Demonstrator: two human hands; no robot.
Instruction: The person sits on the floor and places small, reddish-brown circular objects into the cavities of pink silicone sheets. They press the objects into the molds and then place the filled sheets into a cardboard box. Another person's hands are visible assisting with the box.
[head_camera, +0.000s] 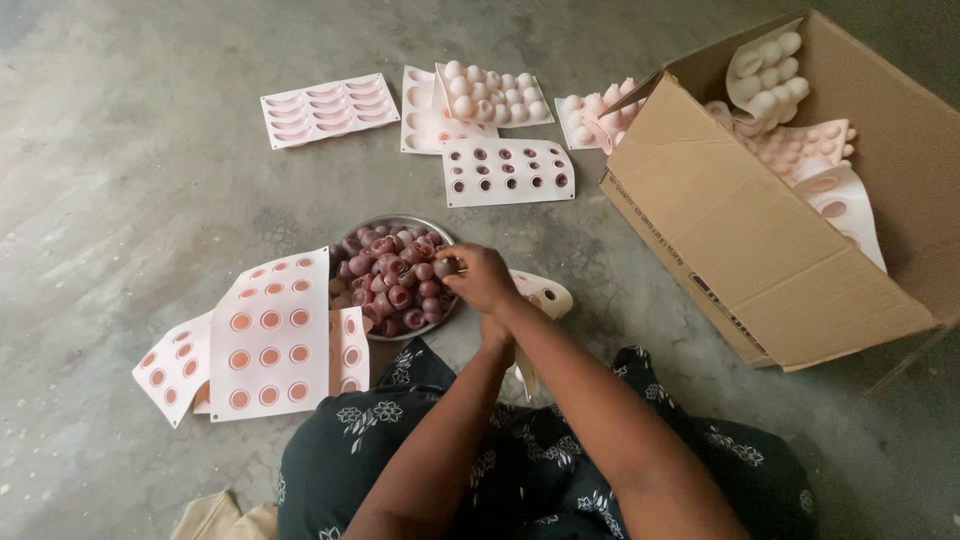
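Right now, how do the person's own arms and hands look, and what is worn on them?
Both forearms are bare, with no sleeves reaching them. The right hand shows no glove, ring or watch. The left hand is mostly hidden behind the right arm, so nothing can be told about it. The lap garment is dark with a pale flower print.

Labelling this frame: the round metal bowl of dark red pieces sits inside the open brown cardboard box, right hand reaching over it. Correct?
Not quite. The head view shows the round metal bowl of dark red pieces resting on the grey concrete floor, left of the open brown cardboard box, which holds pale pink silicone moulds. The right hand does reach over the bowl.
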